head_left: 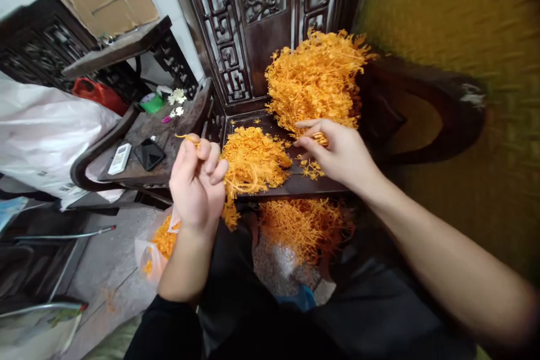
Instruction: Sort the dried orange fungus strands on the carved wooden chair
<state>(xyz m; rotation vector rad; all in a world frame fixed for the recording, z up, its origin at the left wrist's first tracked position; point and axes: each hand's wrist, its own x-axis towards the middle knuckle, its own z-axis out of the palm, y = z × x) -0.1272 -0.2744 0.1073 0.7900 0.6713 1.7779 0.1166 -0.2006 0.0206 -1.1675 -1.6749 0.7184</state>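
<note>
My left hand (197,180) is raised over my lap, fingers curled, pinching a thin orange strand (188,137) between thumb and fingers. My right hand (333,149) reaches onto the dark wooden chair seat (295,183), its fingers pinching a small tuft at the foot of the big pile of orange stringy strands (314,81). A smaller, flatter pile of the same orange strands (251,157) lies on the seat between my hands. More orange strands (301,225) rest in my lap below the seat edge.
A clear plastic bag with orange strands (158,244) sits on the floor at the left. A second dark chair (143,146) holds a phone (148,153), a white remote (120,158) and a green cup (152,102). A white sack (46,129) lies far left. Carved wooden panels (253,17) stand behind.
</note>
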